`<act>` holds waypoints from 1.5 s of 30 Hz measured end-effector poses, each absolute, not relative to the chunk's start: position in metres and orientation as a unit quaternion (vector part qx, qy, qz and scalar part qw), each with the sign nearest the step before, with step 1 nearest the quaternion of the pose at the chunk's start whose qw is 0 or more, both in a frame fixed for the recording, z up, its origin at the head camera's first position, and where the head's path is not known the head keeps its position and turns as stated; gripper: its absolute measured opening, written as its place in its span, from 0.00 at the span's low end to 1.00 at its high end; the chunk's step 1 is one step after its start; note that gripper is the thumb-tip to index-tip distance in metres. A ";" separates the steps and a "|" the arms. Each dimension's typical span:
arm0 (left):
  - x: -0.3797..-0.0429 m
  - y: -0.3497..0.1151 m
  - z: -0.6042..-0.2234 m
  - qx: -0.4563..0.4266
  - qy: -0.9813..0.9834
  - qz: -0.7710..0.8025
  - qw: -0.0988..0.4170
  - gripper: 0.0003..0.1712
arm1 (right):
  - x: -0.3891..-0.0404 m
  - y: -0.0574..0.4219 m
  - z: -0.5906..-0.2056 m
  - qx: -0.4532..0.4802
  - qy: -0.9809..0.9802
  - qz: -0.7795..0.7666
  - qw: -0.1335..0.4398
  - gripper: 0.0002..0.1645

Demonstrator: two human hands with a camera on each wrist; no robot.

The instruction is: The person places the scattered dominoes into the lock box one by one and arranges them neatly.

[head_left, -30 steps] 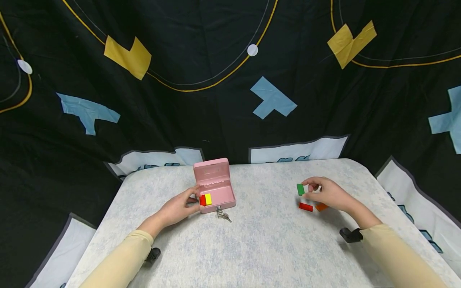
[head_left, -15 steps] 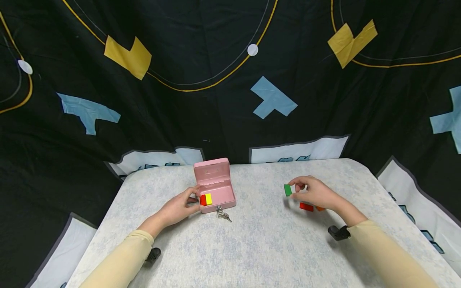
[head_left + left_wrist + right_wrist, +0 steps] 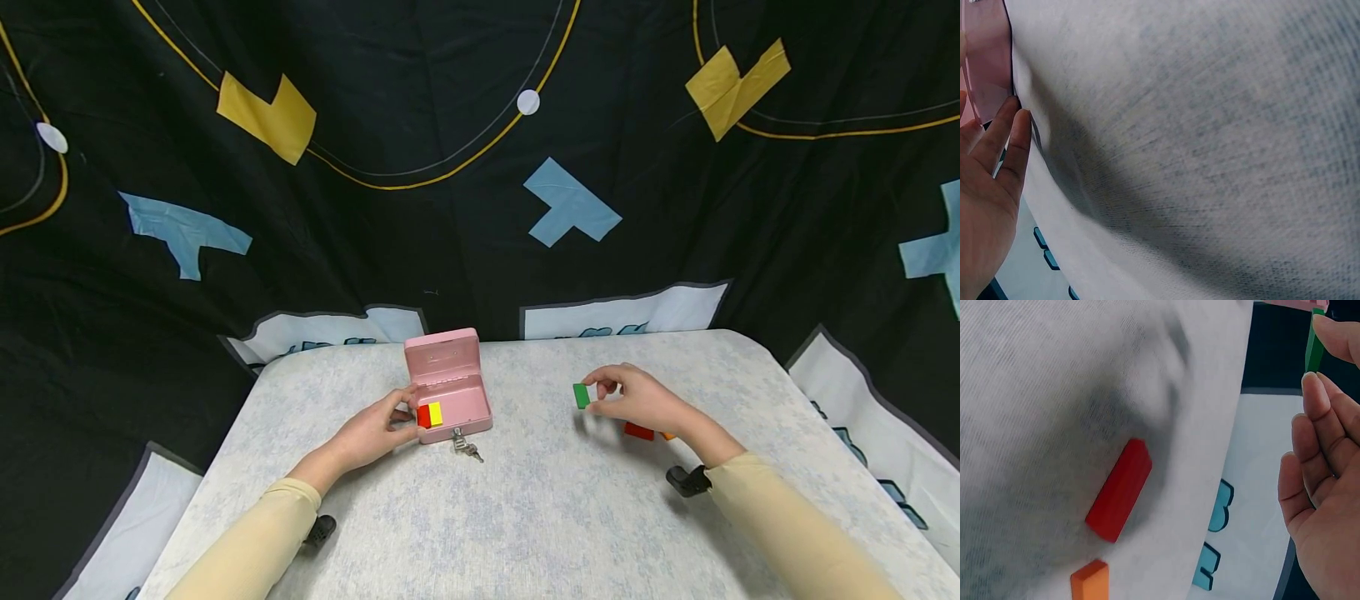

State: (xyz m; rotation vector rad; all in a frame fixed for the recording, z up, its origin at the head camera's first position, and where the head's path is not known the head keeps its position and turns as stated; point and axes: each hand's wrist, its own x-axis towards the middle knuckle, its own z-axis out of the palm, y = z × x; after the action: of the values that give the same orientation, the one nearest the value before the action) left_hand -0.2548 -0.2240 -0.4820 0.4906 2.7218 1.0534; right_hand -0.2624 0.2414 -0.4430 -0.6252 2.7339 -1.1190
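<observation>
A pink cash box (image 3: pixel 463 403) stands with its lid raised on the left part of the table. Inside its left end lie a red block (image 3: pixel 424 416) and a yellow block (image 3: pixel 436 413). My left hand (image 3: pixel 372 429) holds the box by its left side, thumb at the front corner and fingers toward the hinge. To the right, my right hand (image 3: pixel 637 398) pinches a green block (image 3: pixel 581 396) between thumb and fingertips, above the table. Under that hand another red block (image 3: pixel 1119 490) and an orange block (image 3: pixel 1090 581) lie on the cloth, both partly covered in the head view.
Keys (image 3: pixel 471 451) hang from the lock at the front of the cash box. A pale patterned cloth covers the table (image 3: pixel 510 517). Behind it hangs a black curtain (image 3: pixel 450 250) with yellow and blue shapes.
My right hand has carried the green block leftward toward the cash box, its arm passing over the orange block. My left hand and the box stay in place.
</observation>
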 end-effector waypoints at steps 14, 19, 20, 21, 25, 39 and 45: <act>-0.255 -0.224 -0.483 0.169 0.915 0.357 0.084 0.22 | -0.268 0.210 -0.440 -0.240 0.900 -0.358 0.063 0.25; -0.255 -0.224 -0.483 0.171 0.916 0.353 0.086 0.22 | -0.270 0.196 -0.438 -0.256 0.899 -0.349 0.065 0.23; -0.255 -0.224 -0.483 0.171 0.916 0.351 0.086 0.23 | -0.270 0.194 -0.437 -0.259 0.898 -0.350 0.065 0.23; -0.255 -0.224 -0.483 0.171 0.917 0.351 0.087 0.23 | -0.270 0.191 -0.437 -0.263 0.897 -0.349 0.064 0.22; -0.255 -0.224 -0.482 0.168 0.917 0.351 0.088 0.23 | -0.272 0.181 -0.435 -0.254 0.894 -0.360 0.075 0.21; -0.255 -0.222 -0.481 0.159 0.919 0.351 0.088 0.21 | -0.283 0.151 -0.440 -0.269 0.898 -0.343 0.066 0.22; -0.255 -0.223 -0.482 0.159 0.919 0.349 0.087 0.24 | -0.286 0.141 -0.440 -0.268 0.896 -0.346 0.070 0.22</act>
State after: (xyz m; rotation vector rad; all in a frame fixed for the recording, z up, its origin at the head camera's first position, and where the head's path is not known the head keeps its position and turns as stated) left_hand -0.2550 -0.2229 -0.4817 0.4734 2.7391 1.0393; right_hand -0.2865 0.1405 -0.4397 -0.8078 2.6973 -1.0415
